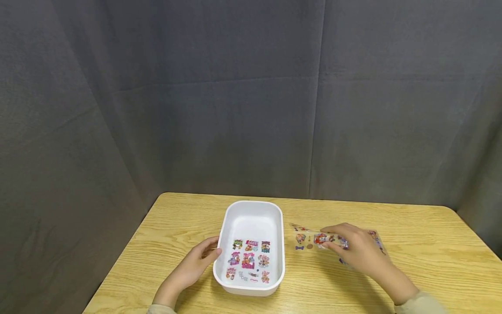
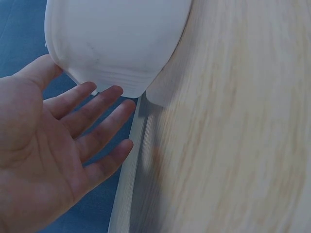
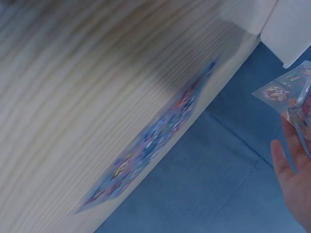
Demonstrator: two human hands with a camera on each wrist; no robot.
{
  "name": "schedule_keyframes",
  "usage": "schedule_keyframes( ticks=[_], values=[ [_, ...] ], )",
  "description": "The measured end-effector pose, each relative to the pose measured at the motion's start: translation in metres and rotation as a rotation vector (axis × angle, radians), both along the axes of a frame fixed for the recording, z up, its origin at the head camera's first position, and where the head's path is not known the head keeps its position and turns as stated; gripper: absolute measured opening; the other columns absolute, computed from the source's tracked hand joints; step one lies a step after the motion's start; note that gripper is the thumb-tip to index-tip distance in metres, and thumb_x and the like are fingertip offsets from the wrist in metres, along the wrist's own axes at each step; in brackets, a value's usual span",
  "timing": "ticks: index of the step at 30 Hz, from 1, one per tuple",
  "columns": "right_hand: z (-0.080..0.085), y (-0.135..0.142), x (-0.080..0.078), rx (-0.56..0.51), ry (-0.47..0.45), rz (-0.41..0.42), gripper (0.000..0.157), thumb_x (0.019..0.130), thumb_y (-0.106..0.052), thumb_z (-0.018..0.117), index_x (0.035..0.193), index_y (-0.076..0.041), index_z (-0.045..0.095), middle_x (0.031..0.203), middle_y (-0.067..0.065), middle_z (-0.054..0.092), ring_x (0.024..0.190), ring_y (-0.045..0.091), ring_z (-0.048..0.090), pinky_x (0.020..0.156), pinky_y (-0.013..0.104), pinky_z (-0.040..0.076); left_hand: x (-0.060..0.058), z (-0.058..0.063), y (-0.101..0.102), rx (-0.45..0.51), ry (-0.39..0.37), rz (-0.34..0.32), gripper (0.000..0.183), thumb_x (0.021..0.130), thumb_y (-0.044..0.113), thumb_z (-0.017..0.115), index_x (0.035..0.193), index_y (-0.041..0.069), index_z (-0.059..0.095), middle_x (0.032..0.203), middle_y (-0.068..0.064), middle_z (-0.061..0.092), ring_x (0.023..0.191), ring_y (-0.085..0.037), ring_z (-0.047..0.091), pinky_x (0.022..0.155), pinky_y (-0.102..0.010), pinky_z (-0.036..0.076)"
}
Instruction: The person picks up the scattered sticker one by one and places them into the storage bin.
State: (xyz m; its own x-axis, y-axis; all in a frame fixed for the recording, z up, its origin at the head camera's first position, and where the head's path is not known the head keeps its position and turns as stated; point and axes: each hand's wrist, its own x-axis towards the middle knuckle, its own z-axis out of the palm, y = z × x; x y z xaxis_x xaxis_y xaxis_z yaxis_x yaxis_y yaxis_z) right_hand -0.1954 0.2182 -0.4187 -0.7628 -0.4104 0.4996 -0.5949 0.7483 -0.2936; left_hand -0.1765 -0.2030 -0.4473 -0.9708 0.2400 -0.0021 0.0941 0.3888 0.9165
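A white rectangular tub (image 1: pixel 255 222) stands on the table with a clear sheet of colourful stickers (image 1: pixel 248 261) lying flat inside it. My left hand (image 1: pixel 192 266) is at the tub's left side, fingers loosely extended and touching its outer wall; the left wrist view shows the palm and relaxed fingers (image 2: pixel 92 111). To the right of the tub, my right hand (image 1: pixel 353 248) pinches a clear sticker sheet (image 1: pixel 301 239) between thumb and fingers. That sheet is bent and raised above the table, also visible in the right wrist view. Under the right hand lies another sticker sheet (image 3: pixel 150 141).
The light wood-grain table (image 1: pixel 431 244) carries all of this. Grey cloth curtains (image 1: pixel 235 109) hang behind it and at both sides. The lower sticker sheet extends past the right hand, its far right part (image 1: pixel 377 240) showing.
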Motion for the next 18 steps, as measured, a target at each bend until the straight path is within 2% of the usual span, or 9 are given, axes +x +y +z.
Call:
schedule_keyframes(
  ticks=[12,18],
  values=[
    [0.004,-0.022,-0.001,-0.027,-0.006,0.0,0.031,0.083,-0.026,0.081,0.113,-0.02,0.074,0.108,-0.005,0.071,0.095,0.017,0.068,0.074,0.039,0.058,0.0,0.0,0.001,-0.005,0.005,0.001,0.05,0.103,0.028,0.055,0.145,0.002,0.046,0.132,-0.012,0.06,0.117,-0.03,0.056,0.103,-0.056,0.043],
    [0.009,-0.031,-0.004,-0.035,0.04,0.04,0.032,0.081,-0.023,0.083,0.112,-0.019,0.074,0.107,-0.007,0.071,0.094,0.014,0.067,0.076,0.038,0.058,0.0,0.001,0.0,-0.016,0.01,0.002,0.051,0.103,0.03,0.056,0.144,0.002,0.047,0.131,-0.013,0.06,0.116,-0.03,0.057,0.103,-0.054,0.043]
  ],
)
